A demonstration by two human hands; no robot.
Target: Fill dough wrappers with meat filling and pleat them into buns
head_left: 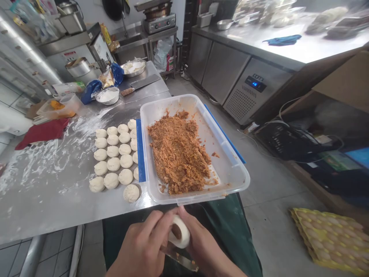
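Note:
Low in front of my apron, my left hand [145, 244] pinches the rim of a bun wrapper [184, 235] of white dough, its fingers closed together at the edge. Brown filling shows inside the dough's opening. From the other side my right hand [206, 246] curls around the same wrapper, thumb at the top. Beneath it a flat metal strip [184, 262] with bits of filling shows; which hand holds it I cannot tell. Just beyond my hands is a clear plastic tub [230, 169] with orange-brown minced filling [178, 154]. Pleated buns [126, 161] sit in rows left of the tub.
The floured steel table [57, 207] carries a red cloth [43, 133], a bowl of flour [108, 95], a cleaver [141, 82] and a plastic container [65, 107]. The tub overhangs the table's right side. Egg trays [331, 238] lie low at right. A steel counter fridge [242, 77] stands beyond.

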